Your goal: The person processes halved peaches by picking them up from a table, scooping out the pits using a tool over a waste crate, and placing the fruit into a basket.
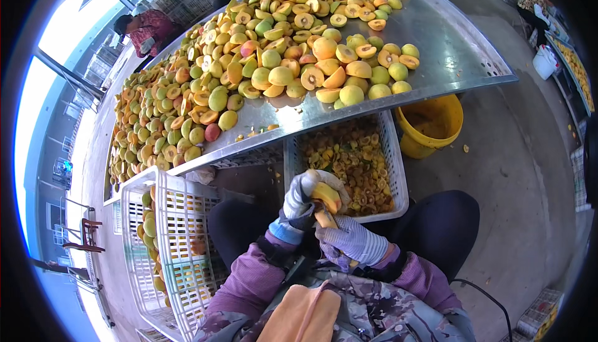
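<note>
My left hand, in a pale glove, is closed around a yellow peach half above the near edge of a grey crate. My right hand, in a striped glove, grips a tan, wooden-looking tool handle, and its upper end meets the fruit. The tool's working end is hidden by the peach and my left fingers. Beneath my hands, the grey plastic crate holds peach stones and scraps. Halved peaches are heaped across the metal table in front of me.
A white slatted crate with peaches leans at my left. Right of the scrap crate stands a yellow bucket under the table's edge. A black cable runs along the floor at right. Two people stand across the table, one a person in red.
</note>
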`<state>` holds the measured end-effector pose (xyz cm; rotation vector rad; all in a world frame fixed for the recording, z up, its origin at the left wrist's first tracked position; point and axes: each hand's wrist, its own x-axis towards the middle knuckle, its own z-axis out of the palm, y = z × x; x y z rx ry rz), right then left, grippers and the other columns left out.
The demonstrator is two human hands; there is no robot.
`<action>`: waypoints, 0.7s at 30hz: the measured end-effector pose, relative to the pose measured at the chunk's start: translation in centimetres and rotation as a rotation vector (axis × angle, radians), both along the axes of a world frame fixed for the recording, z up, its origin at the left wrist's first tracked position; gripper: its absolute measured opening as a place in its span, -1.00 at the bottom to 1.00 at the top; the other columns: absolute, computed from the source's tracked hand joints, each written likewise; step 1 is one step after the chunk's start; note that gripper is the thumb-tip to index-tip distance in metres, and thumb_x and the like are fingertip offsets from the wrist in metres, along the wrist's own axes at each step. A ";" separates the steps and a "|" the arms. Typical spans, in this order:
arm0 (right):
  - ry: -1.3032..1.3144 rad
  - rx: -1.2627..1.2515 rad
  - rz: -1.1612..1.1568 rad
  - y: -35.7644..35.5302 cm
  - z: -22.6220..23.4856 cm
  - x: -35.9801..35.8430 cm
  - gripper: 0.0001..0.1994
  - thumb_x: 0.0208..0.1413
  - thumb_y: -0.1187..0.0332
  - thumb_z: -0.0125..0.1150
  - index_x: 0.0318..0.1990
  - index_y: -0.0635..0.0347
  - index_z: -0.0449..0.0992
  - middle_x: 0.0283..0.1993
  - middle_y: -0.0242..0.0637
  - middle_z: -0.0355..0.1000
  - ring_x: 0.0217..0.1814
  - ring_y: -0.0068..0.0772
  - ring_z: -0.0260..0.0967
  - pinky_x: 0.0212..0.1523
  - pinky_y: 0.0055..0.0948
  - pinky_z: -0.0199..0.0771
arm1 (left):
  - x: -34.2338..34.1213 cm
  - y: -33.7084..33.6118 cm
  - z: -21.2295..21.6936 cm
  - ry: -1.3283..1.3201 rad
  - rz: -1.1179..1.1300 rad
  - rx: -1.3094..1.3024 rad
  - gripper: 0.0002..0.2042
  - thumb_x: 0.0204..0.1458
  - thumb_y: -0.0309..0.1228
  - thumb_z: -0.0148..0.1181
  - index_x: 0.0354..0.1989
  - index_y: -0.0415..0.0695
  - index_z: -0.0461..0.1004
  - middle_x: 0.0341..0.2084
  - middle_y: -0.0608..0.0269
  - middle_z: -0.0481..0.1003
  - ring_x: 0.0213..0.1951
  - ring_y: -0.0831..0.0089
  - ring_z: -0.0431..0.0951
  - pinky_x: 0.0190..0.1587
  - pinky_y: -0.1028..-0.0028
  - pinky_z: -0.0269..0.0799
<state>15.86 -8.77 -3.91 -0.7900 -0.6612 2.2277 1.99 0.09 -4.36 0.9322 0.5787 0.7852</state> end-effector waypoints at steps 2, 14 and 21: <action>0.021 -0.017 0.014 0.0 -0.2 0.2 -0.83 0.20 0.28 0.08 -0.36 0.13 0.30 -0.66 -0.45 0.23 -0.76 -0.64 0.13 -0.74 -0.61 0.13 | 1.2 -0.6 0.1 -0.158 0.019 -0.139 -0.35 0.06 0.20 -0.07 -0.22 -0.29 0.45 -0.39 -0.08 0.52 -0.43 0.16 0.55 -0.34 0.32 0.48; -0.777 -0.177 -0.090 1.4 -9.5 0.4 -0.76 0.10 0.26 0.09 -0.21 0.19 0.26 -0.58 -0.18 0.39 -0.67 -0.26 0.38 -0.65 -0.23 0.41 | -13.2 -0.6 7.7 0.181 0.775 0.508 -0.52 0.10 -0.07 0.03 -0.01 -0.26 0.42 -0.11 0.07 0.46 -0.08 0.25 0.47 -0.01 0.35 0.39; -1.812 0.594 0.386 0.8 -10.0 2.4 -0.69 0.09 0.28 0.02 -0.08 0.27 0.27 -0.56 -0.04 0.48 -0.45 -0.06 0.53 -0.53 -0.07 0.42 | -22.3 -0.1 16.8 2.092 1.343 1.013 -0.59 0.00 -0.48 0.12 0.09 -0.06 0.37 0.01 -0.09 0.39 0.02 0.16 0.43 0.03 0.34 0.33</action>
